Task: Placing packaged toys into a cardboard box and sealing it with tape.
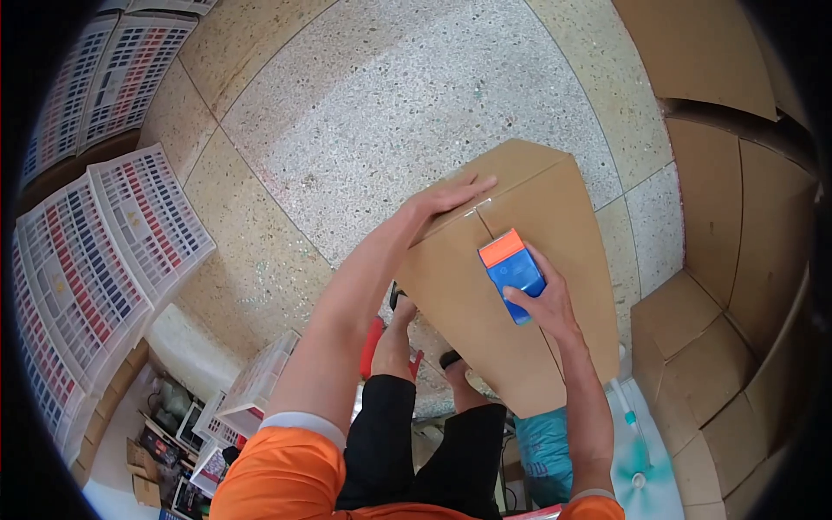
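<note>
A large brown cardboard box stands in front of me, its closed flaps meeting at a long seam. My left hand lies along the box's far left edge, fingers stretched out flat. In my right hand is a blue block with an orange end, which looks like a tape dispenser. My thumb lies across its blue body and my fingers wrap its right side. The dispenser is over the seam, its orange end toward the far edge; its underside is hidden. Small shiny marks show on that edge beside the seam.
Stacked white plastic crates stand at the left. Cardboard boxes line the right side. A fan with teal blades and a turquoise bag are at the lower right. Speckled stone floor spreads beyond the box.
</note>
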